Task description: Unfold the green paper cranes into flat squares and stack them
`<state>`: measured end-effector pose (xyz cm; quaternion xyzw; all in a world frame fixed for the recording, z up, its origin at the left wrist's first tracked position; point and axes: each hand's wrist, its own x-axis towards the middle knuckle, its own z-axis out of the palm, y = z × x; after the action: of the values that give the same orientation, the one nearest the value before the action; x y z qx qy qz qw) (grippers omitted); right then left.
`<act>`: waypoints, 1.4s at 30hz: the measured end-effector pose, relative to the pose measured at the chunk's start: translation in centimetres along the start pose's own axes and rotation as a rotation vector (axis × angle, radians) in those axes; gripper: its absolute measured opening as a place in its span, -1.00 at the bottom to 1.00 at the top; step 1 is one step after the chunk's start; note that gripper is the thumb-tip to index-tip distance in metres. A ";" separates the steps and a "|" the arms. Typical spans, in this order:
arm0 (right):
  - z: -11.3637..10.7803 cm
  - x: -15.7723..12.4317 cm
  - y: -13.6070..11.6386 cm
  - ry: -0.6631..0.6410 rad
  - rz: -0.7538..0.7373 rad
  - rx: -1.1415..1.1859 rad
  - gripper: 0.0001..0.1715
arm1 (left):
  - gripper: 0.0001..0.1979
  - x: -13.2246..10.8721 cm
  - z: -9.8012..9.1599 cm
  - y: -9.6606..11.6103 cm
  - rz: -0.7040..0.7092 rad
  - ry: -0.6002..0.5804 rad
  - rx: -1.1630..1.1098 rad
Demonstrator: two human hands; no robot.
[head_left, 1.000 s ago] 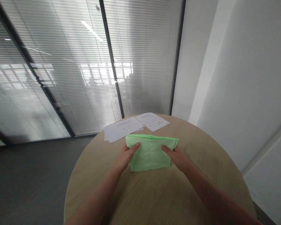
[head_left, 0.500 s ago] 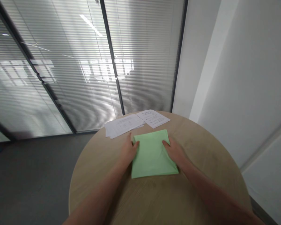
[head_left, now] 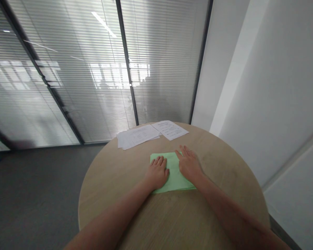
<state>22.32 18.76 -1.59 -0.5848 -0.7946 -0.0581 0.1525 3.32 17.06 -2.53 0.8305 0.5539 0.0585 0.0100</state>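
A folded light green cloth [head_left: 174,176] lies flat on the round wooden table [head_left: 156,225]. My left hand [head_left: 158,173] rests palm down on the cloth's left part, its fingers spread and pointing away from me. On the right part lies my right hand [head_left: 189,164], fingers apart, with the fingertips at the cloth's far edge. Neither hand grips anything. Each hand hides some of the cloth beneath it.
Several overlapping white sheets [head_left: 138,136] lie at the table's far left edge, beside a printed sheet [head_left: 170,130]. Behind the table stands a glass partition with blinds [head_left: 161,93]. A white wall [head_left: 284,86] rises on the right.
Both hands have let go of the cloth's side edges and now lie open on top of it. The left hand moved inward to the right. The cloth looks flatter and lower.
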 end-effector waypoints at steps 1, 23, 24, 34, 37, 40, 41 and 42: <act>0.5 0.1 -0.3 -0.027 -0.064 0.034 -0.35 | -0.38 0.0 -0.1 -0.1 0.006 -0.009 0.002; 2.9 1.6 0.8 -0.222 0.171 0.046 -0.22 | -0.29 0.4 -0.7 -0.6 -0.242 0.049 0.099; 2.9 1.6 0.7 -0.220 0.174 0.050 -0.23 | -0.30 0.0 -0.6 0.2 -0.196 0.054 0.101; 1.8 0.4 1.1 -0.126 0.054 0.019 -0.32 | -0.29 -2.1 -0.7 -2.0 -0.184 -0.027 0.051; 1.4 -0.6 2.6 -0.231 -0.029 0.042 -0.32 | -0.27 -2.5 -0.9 -3.0 -0.193 -0.032 0.064; 1.0 -2.1 4.3 -0.299 -0.074 0.052 -0.28 | -0.26 -2.5 -0.9 -3.0 -0.192 -0.039 0.063; 0.8 -2.7 4.8 -0.310 -0.085 0.053 -0.27 | -0.26 -2.4 -0.9 -3.0 -0.192 -0.041 0.065; 0.7 -3.4 5.3 -0.318 -0.096 0.057 -0.26 | -0.26 -2.3 -0.9 -2.9 -0.191 -0.045 0.067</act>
<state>28.15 17.50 -3.72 -0.5436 -0.8369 0.0506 0.0383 -0.35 15.99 -2.07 0.7749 0.6318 0.0201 0.0005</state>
